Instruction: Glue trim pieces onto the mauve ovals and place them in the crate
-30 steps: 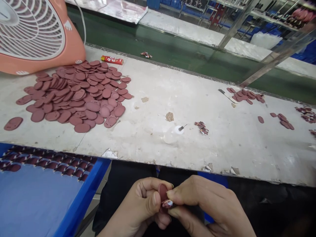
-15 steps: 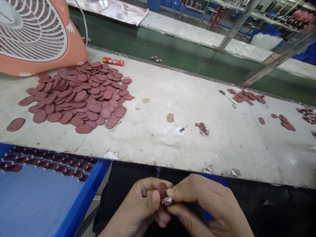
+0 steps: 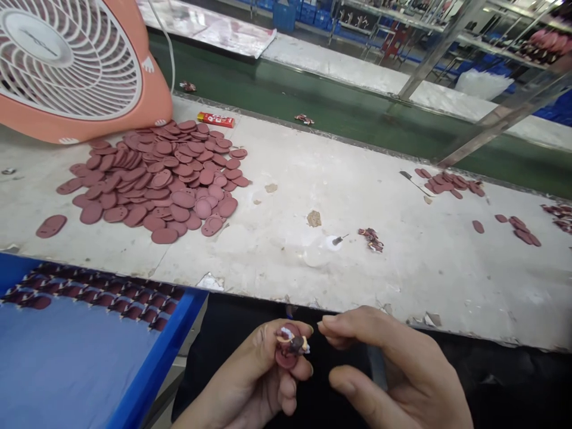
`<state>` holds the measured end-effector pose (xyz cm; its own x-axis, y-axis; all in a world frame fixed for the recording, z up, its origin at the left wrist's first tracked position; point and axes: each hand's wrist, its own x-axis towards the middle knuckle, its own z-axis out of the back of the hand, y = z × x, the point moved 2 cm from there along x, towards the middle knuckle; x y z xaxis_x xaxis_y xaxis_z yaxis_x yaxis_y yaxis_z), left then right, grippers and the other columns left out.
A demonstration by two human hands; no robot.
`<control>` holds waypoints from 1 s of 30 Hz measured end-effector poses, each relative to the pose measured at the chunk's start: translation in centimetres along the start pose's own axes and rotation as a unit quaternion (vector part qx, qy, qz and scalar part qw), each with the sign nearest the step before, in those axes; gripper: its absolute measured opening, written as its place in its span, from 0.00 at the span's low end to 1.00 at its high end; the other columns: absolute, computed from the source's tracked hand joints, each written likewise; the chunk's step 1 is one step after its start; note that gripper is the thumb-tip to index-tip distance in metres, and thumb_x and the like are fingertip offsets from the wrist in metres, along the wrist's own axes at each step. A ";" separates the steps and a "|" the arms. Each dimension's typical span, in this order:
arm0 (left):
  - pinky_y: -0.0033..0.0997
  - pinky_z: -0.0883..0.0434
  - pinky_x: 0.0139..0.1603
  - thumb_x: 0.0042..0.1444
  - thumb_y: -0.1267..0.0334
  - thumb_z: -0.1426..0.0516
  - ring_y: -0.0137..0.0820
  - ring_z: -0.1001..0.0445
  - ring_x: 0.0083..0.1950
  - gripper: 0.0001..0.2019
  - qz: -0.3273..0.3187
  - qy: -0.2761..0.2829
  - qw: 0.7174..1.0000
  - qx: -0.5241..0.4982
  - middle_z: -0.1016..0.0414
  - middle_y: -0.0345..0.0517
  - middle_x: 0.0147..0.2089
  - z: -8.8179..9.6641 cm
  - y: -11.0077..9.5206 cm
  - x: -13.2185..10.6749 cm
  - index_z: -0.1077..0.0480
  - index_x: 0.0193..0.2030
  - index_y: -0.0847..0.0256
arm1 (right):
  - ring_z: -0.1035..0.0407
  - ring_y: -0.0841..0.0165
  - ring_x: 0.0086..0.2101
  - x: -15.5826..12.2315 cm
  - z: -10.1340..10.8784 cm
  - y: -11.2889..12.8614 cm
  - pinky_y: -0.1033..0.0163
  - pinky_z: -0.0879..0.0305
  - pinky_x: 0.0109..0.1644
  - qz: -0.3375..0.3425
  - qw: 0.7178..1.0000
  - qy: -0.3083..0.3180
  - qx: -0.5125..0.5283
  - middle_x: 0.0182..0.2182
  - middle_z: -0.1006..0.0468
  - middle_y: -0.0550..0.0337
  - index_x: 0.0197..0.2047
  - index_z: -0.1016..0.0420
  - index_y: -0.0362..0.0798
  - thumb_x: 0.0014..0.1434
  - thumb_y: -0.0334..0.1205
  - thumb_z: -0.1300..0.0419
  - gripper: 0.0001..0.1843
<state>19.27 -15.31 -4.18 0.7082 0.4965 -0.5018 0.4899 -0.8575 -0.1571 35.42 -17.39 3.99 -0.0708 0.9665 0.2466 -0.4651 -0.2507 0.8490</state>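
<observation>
My left hand (image 3: 254,369) pinches an oval reddish-brown base (image 3: 286,359) between thumb and fingers, below the table's front edge. A small painted figurine (image 3: 294,343) in dark brown, white and yellow lies across that base; whether it is fixed there I cannot tell. To the right, my right hand (image 3: 397,363) is empty, its thumb and index finger spread apart and clear of the figurine. On the table beyond the hands are a translucent bottle with a needle tip (image 3: 338,239) and a few loose figurines (image 3: 370,239).
A big pile of oval bases (image 3: 179,199) covers the left of the table (image 3: 277,262), beside an orange fan (image 3: 156,101) and a red-yellow packet (image 3: 216,120). Lower left, a blue tray (image 3: 147,357) holds rows of figurines on bases. More bases (image 3: 447,182) lie right, near a slanting metal post (image 3: 473,134).
My right hand has let go of the figurine and moved right, fingers opening. The figurine and base in my left hand have turned, showing more of the figurine. The view has shifted slightly left.
</observation>
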 end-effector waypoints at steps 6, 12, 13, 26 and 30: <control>0.16 0.29 0.19 0.47 0.50 0.33 0.20 0.29 0.19 0.16 -0.020 -0.003 1.000 0.018 0.22 0.41 0.22 0.0 -0.4 -0.6 0.20 0.36 0.62 | 0.27 0.72 0.31 0.5 -0.6 -0.1 0.69 0.28 0.35 -0.002 1.000 0.020 0.014 0.33 0.23 0.63 0.48 0.27 0.50 0.60 0.31 0.38 0.13; 0.17 0.28 0.21 0.41 0.48 0.31 0.21 0.29 0.20 0.21 -0.028 -0.014 0.997 0.072 0.25 0.39 0.20 -1.2 -1.5 -1.0 0.20 0.36 0.62 | 0.30 0.72 0.30 0.6 -1.2 -0.2 0.69 0.32 0.30 0.012 0.998 0.055 0.018 0.31 0.26 0.62 0.50 0.27 0.50 0.58 0.33 0.36 0.16; 0.17 0.28 0.21 0.41 0.48 0.31 0.20 0.29 0.20 0.20 -0.031 -0.011 0.996 0.079 0.25 0.39 0.21 -1.3 -1.6 -1.0 0.20 0.36 0.62 | 0.31 0.72 0.29 0.7 -1.3 -0.2 0.69 0.32 0.30 0.013 0.998 0.060 0.014 0.31 0.26 0.62 0.50 0.27 0.49 0.58 0.34 0.35 0.16; 0.21 0.29 0.22 0.42 0.48 0.31 0.25 0.30 0.24 0.20 -0.252 -0.129 0.941 0.185 0.22 0.43 0.28 -1.5 -2.2 -1.1 0.21 0.39 0.59 | 0.33 0.72 0.25 1.8 -3.2 -0.6 0.67 0.33 0.27 0.159 0.970 -0.120 -0.141 0.26 0.26 0.60 0.42 0.24 0.44 0.55 0.24 0.36 0.12; 0.19 0.32 0.25 0.39 0.60 0.28 0.22 0.33 0.24 0.13 -0.374 -0.146 0.893 0.202 0.25 0.36 0.25 -1.3 -2.6 -1.5 0.24 0.31 0.58 | 0.32 0.69 0.25 2.5 -4.7 -0.6 0.63 0.36 0.26 0.297 0.917 -0.137 -0.228 0.25 0.24 0.54 0.44 0.24 0.36 0.55 0.23 0.34 0.12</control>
<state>17.60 -13.68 -1.93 0.0679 0.9455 -0.3186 0.5058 -0.3079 -0.8058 31.42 -14.60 1.90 -0.2352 0.6012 0.7637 -0.7410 -0.6194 0.2594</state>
